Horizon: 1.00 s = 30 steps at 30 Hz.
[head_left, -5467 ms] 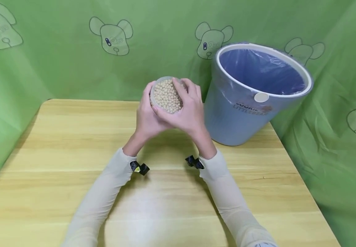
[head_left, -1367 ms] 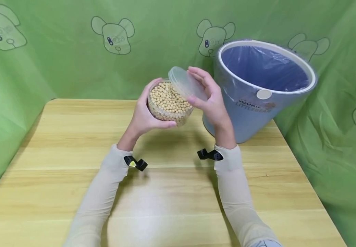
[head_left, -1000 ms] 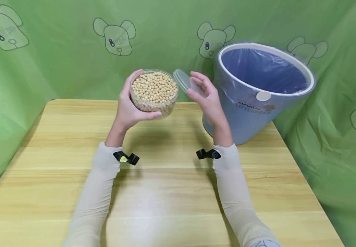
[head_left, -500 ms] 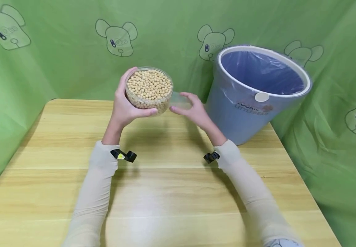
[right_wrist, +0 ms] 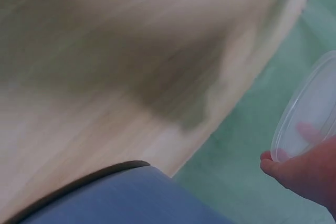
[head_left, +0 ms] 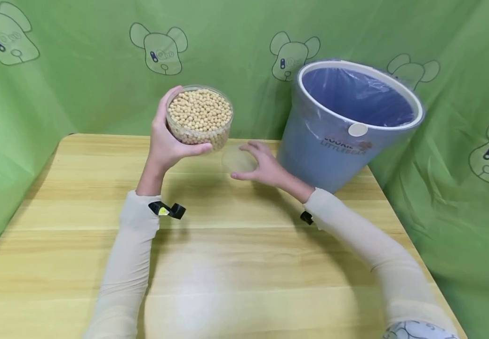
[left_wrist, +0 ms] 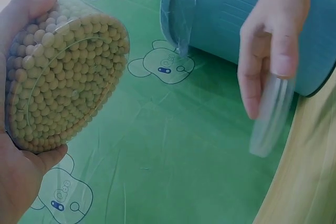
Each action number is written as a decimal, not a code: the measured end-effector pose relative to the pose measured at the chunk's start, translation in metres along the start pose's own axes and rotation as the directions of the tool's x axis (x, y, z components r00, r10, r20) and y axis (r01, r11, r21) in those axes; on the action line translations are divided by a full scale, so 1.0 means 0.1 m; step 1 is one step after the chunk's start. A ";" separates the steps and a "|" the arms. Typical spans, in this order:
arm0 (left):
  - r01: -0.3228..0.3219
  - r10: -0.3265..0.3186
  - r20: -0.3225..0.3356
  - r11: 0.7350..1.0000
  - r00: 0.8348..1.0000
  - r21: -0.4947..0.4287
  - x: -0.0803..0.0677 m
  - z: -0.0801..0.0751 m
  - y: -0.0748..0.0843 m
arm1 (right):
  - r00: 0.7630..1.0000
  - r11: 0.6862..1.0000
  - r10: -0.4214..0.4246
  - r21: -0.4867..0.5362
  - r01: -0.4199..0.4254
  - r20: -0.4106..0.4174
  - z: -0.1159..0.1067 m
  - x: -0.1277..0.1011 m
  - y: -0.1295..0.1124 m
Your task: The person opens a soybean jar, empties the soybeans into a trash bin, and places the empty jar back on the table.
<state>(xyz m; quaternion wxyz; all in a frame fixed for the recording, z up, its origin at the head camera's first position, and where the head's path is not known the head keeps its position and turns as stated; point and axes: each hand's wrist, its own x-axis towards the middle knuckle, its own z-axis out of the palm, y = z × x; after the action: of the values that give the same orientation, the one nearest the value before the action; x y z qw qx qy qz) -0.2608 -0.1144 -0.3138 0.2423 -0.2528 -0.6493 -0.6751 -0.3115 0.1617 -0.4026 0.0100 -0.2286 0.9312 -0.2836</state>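
Left hand (head_left: 165, 141), raised above the far part of the table: fingers and thumb curled round the clear round plastic tub full of pale soybeans (head_left: 199, 115). Tub is open at the top, mouth tipped a little toward the camera, beans level with the rim. Left-wrist view shows the same tub (left_wrist: 63, 72) from the side, cradled in the palm, packed to the wall.

Right hand (head_left: 265, 165), low, just over the light wooden table (head_left: 244, 263): holds the clear round plastic lid (head_left: 238, 159) at its edge, thumb on the near side and fingers over the far side. Lid lies nearly flat, at or just above the tabletop; contact with the wood cannot be told. In the left-wrist view the lid (left_wrist: 270, 116) hangs edge-on below the fingers (left_wrist: 262, 77); in the right-wrist view its rim (right_wrist: 307, 114) shows beside a fingertip.

Relation: lid sits below and to the right of the tub, apart from it, between the tub and the blue plastic bin lined with a blue bag (head_left: 346, 127). Bin stands at the table's far right corner, leaning, mouth open toward the camera; the right hand is the nearer to it, the tub well apart to its left.

Room: bare wood spreads toward the camera in front of both arms. Green bear-print cloth (head_left: 79, 70) closes the back and both sides, close behind the tub.
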 end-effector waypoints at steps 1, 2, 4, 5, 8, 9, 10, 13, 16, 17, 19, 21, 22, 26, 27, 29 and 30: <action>-0.003 0.003 0.000 1.000 1.000 0.004 0.00 0.00 0.00 | 1.000 1.000 0.002 -0.003 -0.002 0.014 0.01 0.00 0.01; -0.008 0.008 -0.002 1.000 1.000 0.007 0.01 -0.01 -0.04 | 1.000 1.000 0.010 -0.004 -0.009 0.028 0.03 0.01 0.02; -0.010 0.010 -0.007 1.000 1.000 0.013 0.03 -0.03 -0.11 | 0.998 1.000 0.021 -0.004 -0.021 0.052 0.07 0.01 0.05; -0.013 0.013 -0.010 1.000 1.000 0.015 0.04 -0.04 -0.15 | 0.998 1.000 0.026 -0.005 -0.025 0.063 0.09 0.00 0.06; -0.037 0.037 -0.017 0.999 0.999 0.015 0.06 -0.06 -0.26 | 0.996 0.999 0.030 -0.023 -0.028 0.088 0.14 0.00 0.09; -0.038 0.038 -0.017 0.999 0.999 0.013 0.06 -0.06 -0.25 | 0.995 0.999 0.027 -0.032 -0.024 0.093 0.15 -0.01 0.10; -0.040 0.041 -0.017 0.999 0.999 0.012 0.07 -0.06 -0.26 | 0.995 0.999 0.025 -0.042 -0.021 0.101 0.17 -0.01 0.11; -0.036 0.036 -0.015 0.999 0.999 0.013 0.08 -0.06 -0.27 | 0.992 0.998 0.022 -0.065 -0.014 0.126 0.22 -0.03 0.14; -0.023 0.023 -0.013 0.999 1.000 0.025 0.08 -0.07 -0.27 | 0.988 0.997 0.028 -0.077 -0.017 0.150 0.28 -0.04 0.16; -0.019 0.020 -0.013 0.999 1.000 0.029 0.07 -0.08 -0.27 | 0.987 0.997 0.032 -0.079 -0.019 0.159 0.29 -0.05 0.16; -0.018 0.018 -0.014 0.999 1.000 0.034 0.07 -0.08 -0.26 | 0.983 0.996 0.038 -0.091 -0.022 0.181 0.32 -0.06 0.17; -0.019 0.020 -0.016 0.999 1.000 0.039 0.06 -0.07 -0.23 | 0.978 0.994 0.038 -0.109 -0.016 0.203 0.33 -0.06 0.17; -0.018 0.018 -0.016 0.999 1.000 0.037 0.06 -0.06 -0.20 | 0.976 0.992 0.035 -0.123 -0.008 0.214 0.33 -0.07 0.18; -0.008 0.009 -0.015 0.999 1.000 0.032 0.03 -0.03 -0.07 | 0.970 0.987 0.017 -0.158 0.022 0.241 0.35 -0.07 0.19; -0.002 0.003 -0.012 1.000 1.000 0.031 0.02 -0.02 -0.05 | 0.969 0.986 0.015 -0.163 0.026 0.245 0.35 -0.07 0.19; 0.002 -0.002 -0.008 0.999 1.000 0.032 0.02 -0.01 -0.07 | 0.967 0.986 0.014 -0.163 0.029 0.255 0.36 -0.07 0.18; 0.004 -0.004 -0.006 0.999 1.000 0.034 0.02 -0.02 -0.10 | 0.966 0.986 0.016 -0.163 0.027 0.259 0.36 -0.07 0.18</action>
<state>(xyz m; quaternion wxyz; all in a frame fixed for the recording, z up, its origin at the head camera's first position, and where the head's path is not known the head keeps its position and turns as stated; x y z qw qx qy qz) -0.2689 -0.1157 -0.3201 0.2470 -0.2453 -0.6604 -0.6654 -0.3070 0.1586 -0.4432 0.1120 -0.2665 0.9415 -0.1733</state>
